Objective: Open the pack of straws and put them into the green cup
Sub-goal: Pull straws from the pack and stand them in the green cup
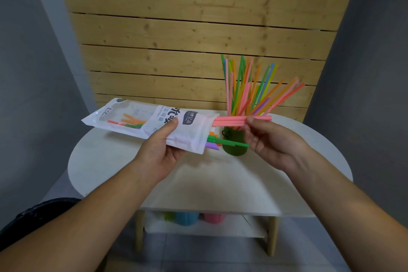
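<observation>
The fingers of the right hand pinch a small bundle of pink straws between thumb and fingertips. The bundle lies nearly horizontal; its left ends sit inside the mouth of the pack, and its right ends project just past the fingers.

The fingers of the left hand grasp the straw pack, thumb on the printed face and the other fingers beneath. The pack is held above the surface. Its long axis runs left to right, sloping slightly down toward the right. The open mouth points right, toward the green cup; the sealed end points up and left. A green straw and a purple straw protrude from the mouth along the same axis, and the green one crosses in front of the cup.

The cup stands upright on the surface, just beyond the pack's mouth. It holds many coloured straws, which stand on end and fan upward and to the right.

A blue cup and a pink cup stand on the shelf below.
</observation>
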`<action>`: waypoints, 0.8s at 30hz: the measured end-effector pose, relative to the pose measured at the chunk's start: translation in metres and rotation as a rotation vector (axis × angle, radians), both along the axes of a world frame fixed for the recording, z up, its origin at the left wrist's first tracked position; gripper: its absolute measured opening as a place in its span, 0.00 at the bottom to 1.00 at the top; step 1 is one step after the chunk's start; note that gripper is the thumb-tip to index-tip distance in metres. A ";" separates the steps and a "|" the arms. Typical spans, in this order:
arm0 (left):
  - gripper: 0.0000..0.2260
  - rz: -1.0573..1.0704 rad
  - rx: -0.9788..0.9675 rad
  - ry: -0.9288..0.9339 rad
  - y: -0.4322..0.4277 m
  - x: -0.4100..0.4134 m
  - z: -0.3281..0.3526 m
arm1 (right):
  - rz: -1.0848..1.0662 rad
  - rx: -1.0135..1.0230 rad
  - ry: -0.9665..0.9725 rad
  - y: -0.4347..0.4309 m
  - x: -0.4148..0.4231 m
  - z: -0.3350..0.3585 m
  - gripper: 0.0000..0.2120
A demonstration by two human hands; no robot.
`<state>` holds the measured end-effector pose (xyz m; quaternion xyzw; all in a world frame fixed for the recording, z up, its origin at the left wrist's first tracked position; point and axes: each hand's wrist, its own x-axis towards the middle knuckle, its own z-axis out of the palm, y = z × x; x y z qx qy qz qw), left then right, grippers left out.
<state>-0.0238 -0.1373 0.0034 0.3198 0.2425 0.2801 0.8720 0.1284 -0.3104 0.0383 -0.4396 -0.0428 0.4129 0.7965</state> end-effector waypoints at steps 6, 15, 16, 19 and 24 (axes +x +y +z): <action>0.14 -0.006 -0.022 -0.005 -0.002 0.001 0.000 | -0.209 0.175 0.069 0.012 -0.011 -0.007 0.02; 0.14 0.016 -0.038 -0.023 -0.001 0.001 -0.002 | -0.388 0.084 -0.131 0.001 -0.009 -0.001 0.03; 0.13 0.020 -0.040 -0.026 0.000 0.002 -0.002 | -0.407 0.097 -0.152 -0.003 -0.008 0.001 0.03; 0.11 0.037 -0.052 -0.026 0.002 0.002 -0.002 | -0.468 0.116 -0.223 -0.017 0.000 0.006 0.04; 0.08 0.065 -0.062 -0.003 0.004 0.004 -0.005 | -0.619 0.098 -0.338 -0.040 0.018 0.008 0.04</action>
